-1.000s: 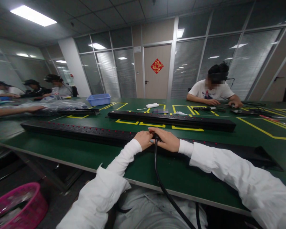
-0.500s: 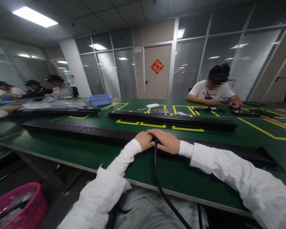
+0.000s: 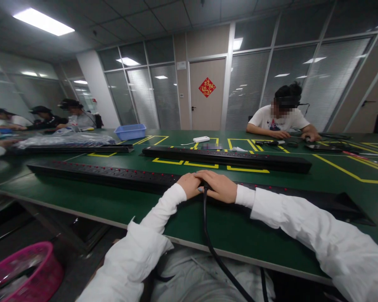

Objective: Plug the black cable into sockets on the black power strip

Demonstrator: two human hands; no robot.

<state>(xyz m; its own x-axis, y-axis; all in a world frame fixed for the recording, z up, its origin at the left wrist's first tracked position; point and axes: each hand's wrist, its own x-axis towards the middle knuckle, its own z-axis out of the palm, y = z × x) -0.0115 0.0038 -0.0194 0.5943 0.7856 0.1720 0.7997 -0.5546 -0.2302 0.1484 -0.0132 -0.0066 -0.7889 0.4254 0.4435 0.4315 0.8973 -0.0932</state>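
Note:
A long black power strip [image 3: 103, 173] with a row of small red spots lies across the green table in front of me. My left hand [image 3: 189, 185] and my right hand [image 3: 219, 186] meet over its middle, fingers overlapping and curled. Between them a thick black cable [image 3: 206, 218] comes out at the strip's near side and hangs over the table edge toward my lap. Both hands close around the cable's upper end; the fingertips and the spot where cable meets strip are mostly hidden. At the strip's right end is a dark, flared piece [image 3: 349, 206].
Another black power strip [image 3: 227, 158] lies farther back. Behind it are a white device [image 3: 201, 139], a blue bin [image 3: 130, 131] and plastic wrap [image 3: 66, 139]. A person [image 3: 283, 115] sits opposite; several others are at left. A pink basket [image 3: 47, 272] stands below the table, lower left.
The whole view has shifted very slightly. My hands stay in the same place around the cable, and nothing on the table has visibly moved.

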